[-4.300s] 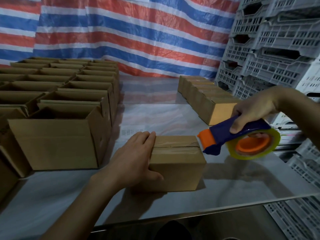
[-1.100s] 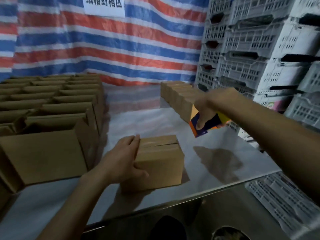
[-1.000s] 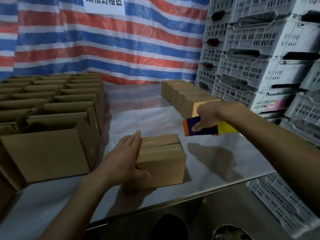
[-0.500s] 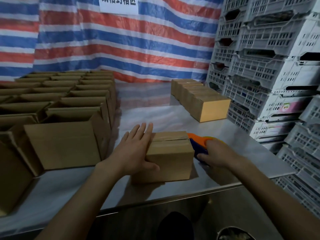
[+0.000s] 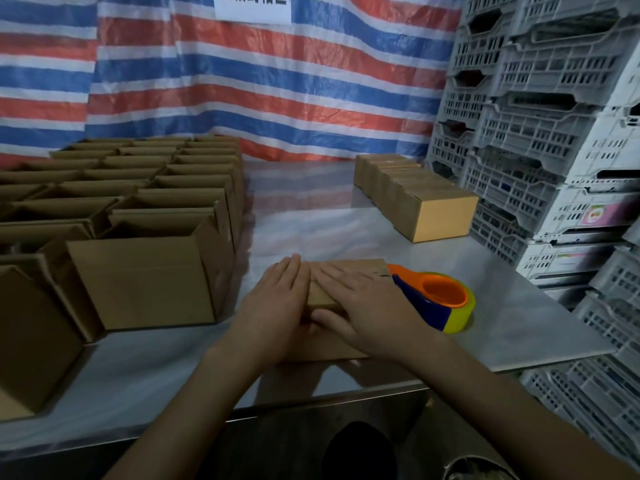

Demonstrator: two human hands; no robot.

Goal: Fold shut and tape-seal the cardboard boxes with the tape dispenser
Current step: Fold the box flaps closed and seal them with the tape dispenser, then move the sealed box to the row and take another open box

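Your left hand (image 5: 273,306) and right hand (image 5: 370,306) lie flat across the cardboard box (image 5: 353,265) and cover most of its top. The seam under them can't be made out; only the far strip and some of the near face show.

Tape dispenser (image 5: 440,303): can't tell whether its orange nose touches the box's right end.

White sign (image 5: 252,6) on the tarp: cut by the top edge, characters half in, unreadable.

Open boxes (image 5: 138,282) on your left: the nearest are cropped by the left edge, insides in shadow.

Crate stack (image 5: 540,133): runs off right and top; pink label (image 5: 602,214) too blurred to read.

Round object (image 5: 481,469) at the bottom edge: cropped, can't identify.
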